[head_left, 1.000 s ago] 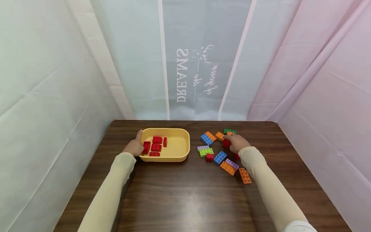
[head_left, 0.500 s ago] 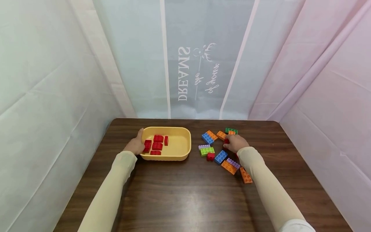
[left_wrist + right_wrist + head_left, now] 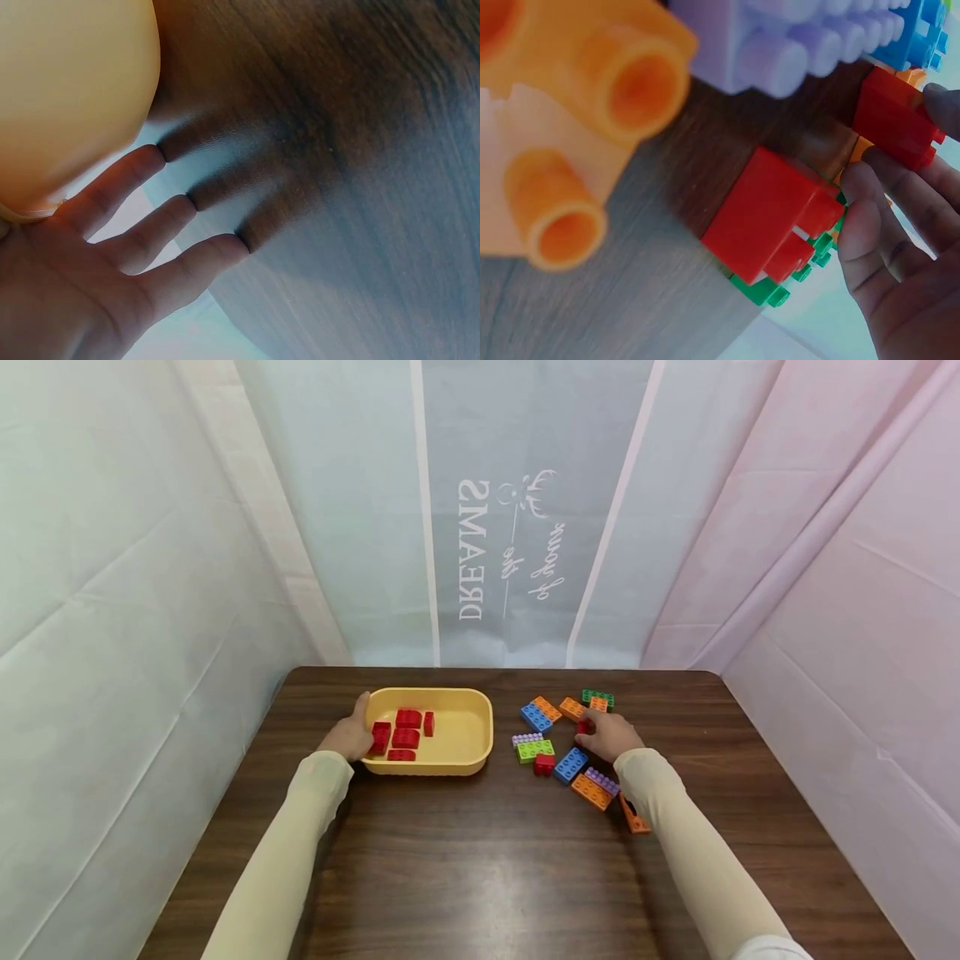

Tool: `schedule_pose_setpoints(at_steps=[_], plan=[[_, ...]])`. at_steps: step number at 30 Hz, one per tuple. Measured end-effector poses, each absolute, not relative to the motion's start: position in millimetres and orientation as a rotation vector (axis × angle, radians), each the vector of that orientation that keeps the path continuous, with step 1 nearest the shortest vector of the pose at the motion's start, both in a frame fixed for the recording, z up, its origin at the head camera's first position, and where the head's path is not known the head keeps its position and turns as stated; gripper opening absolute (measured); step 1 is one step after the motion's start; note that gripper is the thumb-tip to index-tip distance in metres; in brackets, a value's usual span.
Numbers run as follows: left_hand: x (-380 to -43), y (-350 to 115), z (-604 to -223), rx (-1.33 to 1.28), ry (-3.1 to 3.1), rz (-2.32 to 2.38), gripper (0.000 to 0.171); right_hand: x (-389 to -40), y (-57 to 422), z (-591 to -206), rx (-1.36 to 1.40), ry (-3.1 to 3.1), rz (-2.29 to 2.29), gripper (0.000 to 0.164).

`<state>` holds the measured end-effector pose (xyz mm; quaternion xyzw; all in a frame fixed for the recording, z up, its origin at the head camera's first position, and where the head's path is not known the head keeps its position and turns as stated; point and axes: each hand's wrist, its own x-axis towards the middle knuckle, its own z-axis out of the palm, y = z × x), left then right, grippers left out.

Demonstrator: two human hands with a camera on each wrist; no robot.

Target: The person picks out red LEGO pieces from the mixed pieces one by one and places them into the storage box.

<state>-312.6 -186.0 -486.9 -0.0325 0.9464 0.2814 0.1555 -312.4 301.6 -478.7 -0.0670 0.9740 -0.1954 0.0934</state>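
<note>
- Head view: the right hand [image 3: 611, 737] is the nearer one to the red block [image 3: 582, 727], which sits at its fingertips, on their tray-facing side; too little shows to tell its long axis.
- The tray [image 3: 463, 727] lies well to the left, its long side running left to right; the left hand [image 3: 347, 739] touches its left end.
- Counted here: five red pieces [image 3: 406, 739] in the tray; on the table [image 3: 480, 860], two red, five orange blocks [image 3: 592, 793], two blue blocks [image 3: 572, 765], two purple blocks [image 3: 527, 739], one lime block [image 3: 536, 752], one dark green block [image 3: 587, 696].
- Left wrist view: three fingers stretched straight and spread, just beside the tray's outer wall; I cannot tell whether the thumb grips its rim.
- Right wrist view: thumb and fingers narrow, pinching the red block; a further red brick [image 3: 769, 217] stands near, apart from that pinch.
</note>
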Motion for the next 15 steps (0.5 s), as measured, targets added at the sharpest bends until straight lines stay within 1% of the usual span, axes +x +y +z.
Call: schedule_pose_setpoints(at_steps=[5,10,15], plan=[[-312.7,-186.3,-486.6,-0.071,2.727,0.803,0.084,-311.4,303.1,-480.1,-0.241,2.915,-0.568,0.042],[-313.3,-186.7,-486.2,-0.059,2.718,0.802,0.085,-313.8,302.6,-477.9,-0.239,2.909,-0.589,0.043],[-313.4,-186.0,-486.6,-0.060,2.721,0.795,0.084,-316.5,297.4,-472.7,-0.244,2.913,-0.609,0.048]])
